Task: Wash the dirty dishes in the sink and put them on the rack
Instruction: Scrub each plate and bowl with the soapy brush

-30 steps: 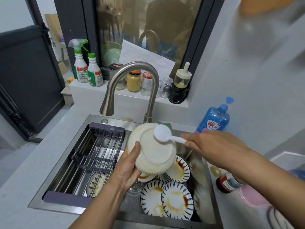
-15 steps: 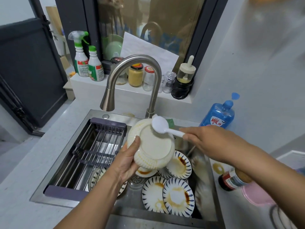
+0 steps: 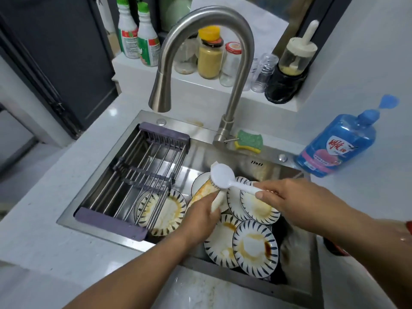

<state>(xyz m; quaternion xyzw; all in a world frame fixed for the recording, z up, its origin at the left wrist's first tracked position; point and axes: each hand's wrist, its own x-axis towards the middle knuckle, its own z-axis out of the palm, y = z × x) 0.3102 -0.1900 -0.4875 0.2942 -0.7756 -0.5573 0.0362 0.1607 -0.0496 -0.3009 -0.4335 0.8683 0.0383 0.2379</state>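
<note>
Pale stone counter surrounds a steel sink, with a slatted rack spanning the sink's left half. Over the middle of the basin the left hand grips a ribbed white dish, fingers curled round its lower edge so that it stands tilted on its side, its stained face turned up and left. The right hand pinches the handle of a white brush, thumb pressed on top and the other fingers closed beneath; the brush head rests against the dish's upper rim. Stained striped plates lie overlapped in the basin below, one partly under the rack's right edge. A green sponge sits on the sink's back rim, beside the faucet base.
</note>
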